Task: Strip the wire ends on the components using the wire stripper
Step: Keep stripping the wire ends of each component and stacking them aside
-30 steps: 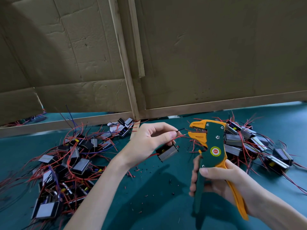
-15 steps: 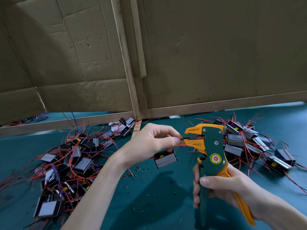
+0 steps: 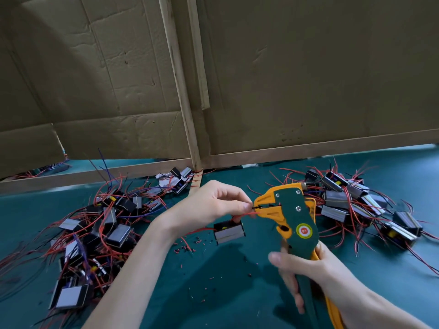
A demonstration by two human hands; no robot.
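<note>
Fingers [image 3: 242,206] of the left hand [image 3: 209,205] are pinched on thin red and black wires [image 3: 255,212], feeding the ends into the mouth of the green-and-orange wire stripper [image 3: 294,224]. Right hand [image 3: 306,276] is wrapped tight round its handles. Small black-and-silver boxy component [image 3: 229,231] dangles just below, over the teal tabletop [image 3: 213,293]. Keep those wires taut and straight, I'd say. Compared with a second ago, the stripper has closed the gap and the wire's now in.

There was one green-and-orange plastic wire stripper [image 3: 291,217]. One small black-and-silver box-shaped component [image 3: 229,231] hung apart from the rest. Two heaps of like components with red wires lay there, the left heap [image 3: 95,229] and the right heap [image 3: 361,205], each too tangled to count. Two bare hands showed.
</note>
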